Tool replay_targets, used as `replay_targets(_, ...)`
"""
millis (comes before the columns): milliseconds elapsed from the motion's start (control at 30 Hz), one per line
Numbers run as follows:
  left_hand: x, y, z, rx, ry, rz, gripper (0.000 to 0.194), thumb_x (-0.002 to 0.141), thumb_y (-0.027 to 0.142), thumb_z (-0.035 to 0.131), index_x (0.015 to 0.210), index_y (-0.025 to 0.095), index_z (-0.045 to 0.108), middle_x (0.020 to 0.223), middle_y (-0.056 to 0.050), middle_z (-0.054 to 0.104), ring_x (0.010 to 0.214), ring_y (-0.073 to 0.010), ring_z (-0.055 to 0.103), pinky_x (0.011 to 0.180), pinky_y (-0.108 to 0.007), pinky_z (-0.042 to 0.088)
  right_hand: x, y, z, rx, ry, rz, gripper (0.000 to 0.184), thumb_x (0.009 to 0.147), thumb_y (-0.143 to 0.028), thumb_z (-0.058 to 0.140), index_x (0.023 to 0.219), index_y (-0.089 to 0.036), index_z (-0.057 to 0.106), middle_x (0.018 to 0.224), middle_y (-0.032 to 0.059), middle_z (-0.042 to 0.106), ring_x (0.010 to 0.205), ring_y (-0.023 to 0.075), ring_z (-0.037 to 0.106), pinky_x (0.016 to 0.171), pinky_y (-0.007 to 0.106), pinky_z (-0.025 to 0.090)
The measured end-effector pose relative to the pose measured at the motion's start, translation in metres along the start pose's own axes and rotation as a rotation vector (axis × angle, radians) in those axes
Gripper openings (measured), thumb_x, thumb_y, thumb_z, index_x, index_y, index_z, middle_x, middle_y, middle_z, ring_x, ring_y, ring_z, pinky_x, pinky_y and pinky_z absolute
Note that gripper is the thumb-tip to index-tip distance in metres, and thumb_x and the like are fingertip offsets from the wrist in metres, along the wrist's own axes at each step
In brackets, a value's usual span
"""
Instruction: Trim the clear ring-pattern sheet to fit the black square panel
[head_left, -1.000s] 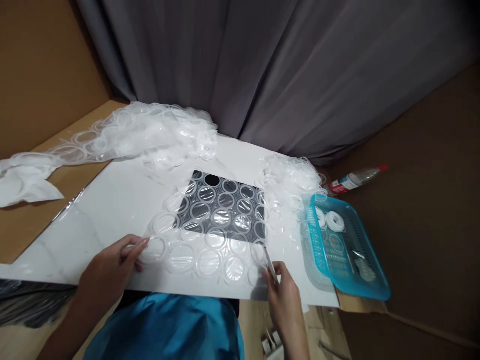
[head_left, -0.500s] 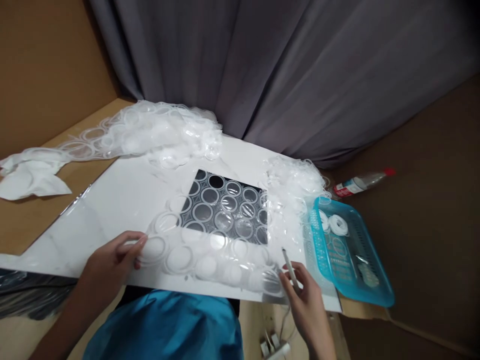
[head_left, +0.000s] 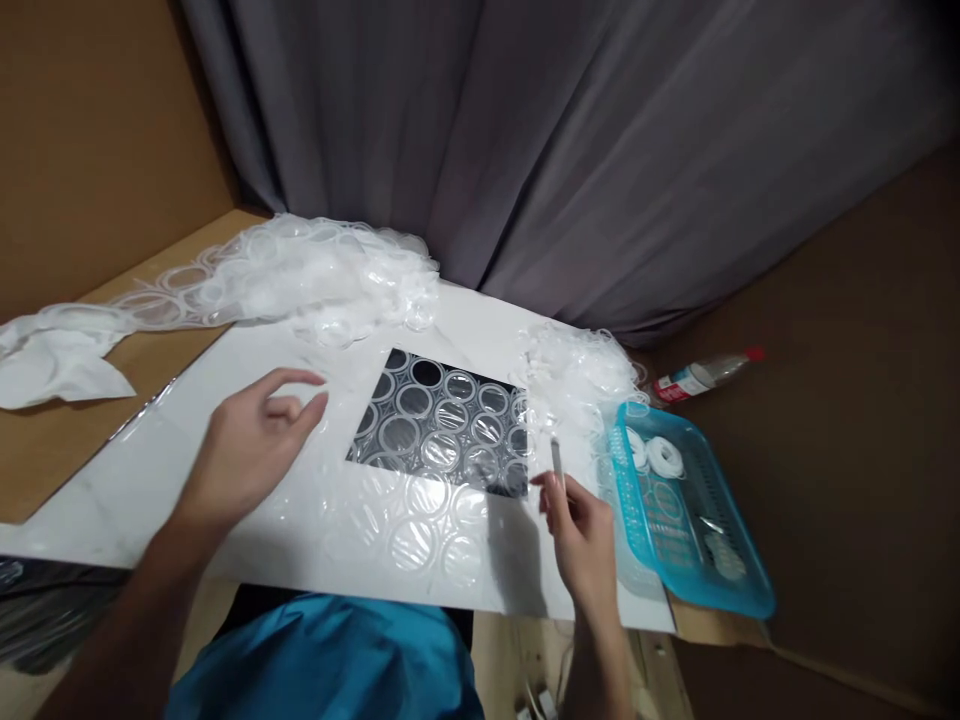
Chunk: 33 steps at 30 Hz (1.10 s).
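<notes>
A clear plastic sheet of white rings (head_left: 420, 500) lies over a black square pad (head_left: 442, 425) on a white board (head_left: 225, 400). My left hand (head_left: 251, 445) hovers above the sheet's left edge with fingers loosely curled and apart, holding nothing. My right hand (head_left: 581, 525) is at the sheet's right edge, fingers closed round a thin metal tool (head_left: 557, 462) that points up and away from me.
Heaps of used ring sheet lie at the back left (head_left: 315, 270) and at the right (head_left: 577, 365). A blue basket (head_left: 739, 590) with white rings sits on the right, a plastic bottle (head_left: 701, 372) behind it. Grey curtain behind; brown cardboard on both sides.
My left hand let go of the sheet's left corner and lifted away from me. My right hand moved up along the right edge. The sheet now lies flatter.
</notes>
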<state>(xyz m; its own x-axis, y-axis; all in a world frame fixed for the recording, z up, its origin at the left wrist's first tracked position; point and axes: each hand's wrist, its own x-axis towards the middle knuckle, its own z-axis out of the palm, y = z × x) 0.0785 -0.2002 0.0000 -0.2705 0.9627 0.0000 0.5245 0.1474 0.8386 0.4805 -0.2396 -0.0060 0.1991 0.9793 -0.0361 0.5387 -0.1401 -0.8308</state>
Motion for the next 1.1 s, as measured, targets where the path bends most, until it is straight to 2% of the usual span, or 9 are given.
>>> replay_targets(100,0.042,0.04,0.039,-0.094,-0.057,0.19,0.039,0.11,0.049,0.053,0.128,0.019,0.069,0.071,0.003,0.06,0.056,-0.0126,0.048,0.055,-0.026,0.036,0.053,-0.021,0.027,0.169,-0.024,-0.167,0.059,0.109,-0.066,0.053,0.091,-0.017,0.08,0.077,0.0059,0.072,0.076,0.0227,0.067,0.073,0.032,0.052)
replay_targets(200,0.07,0.059,0.089,0.15,-0.192,0.487,0.044,0.118,0.035,0.029,0.135,0.014,0.065,0.083,-0.005,0.069,0.064,-0.0163,0.059,0.064,-0.03,0.046,0.108,-0.03,0.06,0.161,-0.006,-0.25,0.061,0.107,-0.069,0.056,0.091,-0.017,0.083,0.075,0.0039,0.07,0.071,0.0197,0.064,0.07,0.03,0.05)
replay_targets(267,0.073,0.062,0.115,0.207,-0.264,0.638,0.035,0.115,0.032,0.042,0.127,0.016,0.071,0.105,-0.011,0.076,0.09,-0.022,0.07,0.084,-0.037,0.055,0.135,-0.031,0.08,0.21,0.004,-0.228,0.065,0.105,-0.073,0.056,0.091,-0.015,0.082,0.063,0.0005,0.063,0.058,0.0169,0.057,0.06,0.028,0.045)
replay_targets(333,0.063,0.059,0.129,0.255,-0.285,0.773,0.03,0.112,0.031,0.049,0.12,0.016,0.074,0.119,-0.014,0.077,0.112,-0.0275,0.071,0.103,-0.044,0.054,0.149,-0.028,0.095,0.301,-0.003,-0.172,0.071,0.101,-0.08,0.053,0.086,-0.016,0.079,0.053,-0.0017,0.057,0.05,0.0164,0.055,0.053,0.027,0.042)
replay_targets(467,0.044,0.027,0.144,0.34,-0.236,0.964,0.033,0.112,0.025,0.047,0.125,0.019,0.076,0.119,-0.011,0.079,0.113,-0.028,0.073,0.104,-0.046,0.056,0.155,-0.011,0.115,0.317,-0.022,-0.274,0.07,0.09,-0.084,0.067,0.07,-0.018,0.073,0.05,0.0013,0.061,0.05,0.0199,0.061,0.056,0.03,0.05)
replay_targets(600,0.049,-0.006,0.156,0.404,-0.18,0.969,0.038,0.112,0.022,0.046,0.14,0.022,0.072,0.136,-0.012,0.075,0.127,-0.0302,0.07,0.109,-0.048,0.057,0.153,0.002,0.123,0.298,-0.035,-0.334,0.051,0.095,-0.069,0.074,0.086,-0.018,0.08,0.065,0.0028,0.072,0.06,0.0211,0.067,0.062,0.03,0.053)
replay_targets(733,0.054,-0.012,0.159,0.441,-0.209,0.946,0.043,0.111,0.021,0.047,0.15,0.021,0.065,0.138,-0.014,0.072,0.129,-0.0328,0.069,0.112,-0.053,0.056,0.151,-0.004,0.119,0.151,-0.109,-0.436,0.03,0.101,-0.05,0.073,0.096,-0.022,0.083,0.093,0.007,0.081,0.087,0.025,0.075,0.081,0.034,0.059)
replay_targets(800,0.055,-0.013,0.159,0.47,-0.227,0.954,0.046,0.112,0.023,0.046,0.156,0.019,0.06,0.141,-0.015,0.07,0.132,-0.0339,0.067,0.114,-0.056,0.055,0.149,-0.007,0.117,0.103,-0.143,-0.486,0.026,0.102,-0.047,0.072,0.095,-0.024,0.083,0.098,0.0074,0.082,0.094,0.0264,0.075,0.089,0.037,0.06)
replay_targets(1100,0.055,-0.02,0.16,0.468,-0.255,0.966,0.048,0.117,0.032,0.039,0.159,0.019,0.057,0.148,-0.016,0.066,0.14,-0.0351,0.061,0.117,-0.056,0.05,0.138,-0.009,0.103,0.093,-0.274,-0.468,0.028,0.105,-0.048,0.066,0.102,-0.026,0.083,0.108,0.0089,0.084,0.103,0.0298,0.077,0.1,0.045,0.06)
